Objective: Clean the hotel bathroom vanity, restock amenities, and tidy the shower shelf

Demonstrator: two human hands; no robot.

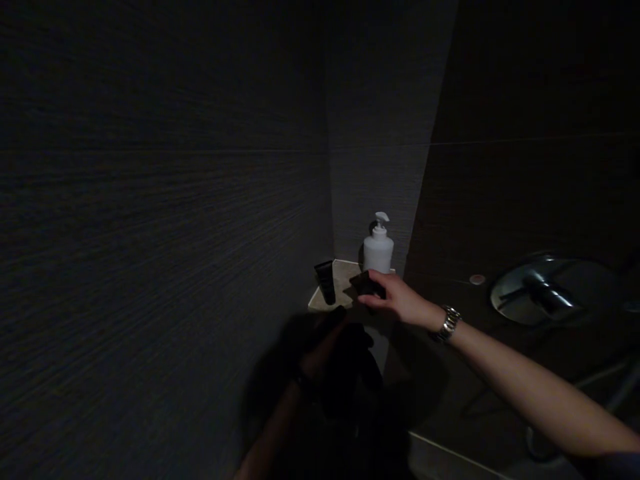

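Observation:
My right hand [390, 295], with a metal watch on its wrist, is closed around a black tube [366, 283] at the front right of a pale corner shelf [342, 273]. A second black tube [326, 283] stands at the shelf's left side, leaning a little against the dark wall. Behind my right hand is a white pump bottle [379, 252], its lower part hidden by the hand. My left hand [323, 348] is in deep shadow below the shelf. It seems closed on a dark object [334, 316] whose kind I cannot make out.
Dark textured walls [175, 200] meet behind the shelf. A round chrome shower valve [543, 293] sticks out of the wall at the right, above my right forearm. A hose [623, 387] hangs at the far right. The area below is mostly black.

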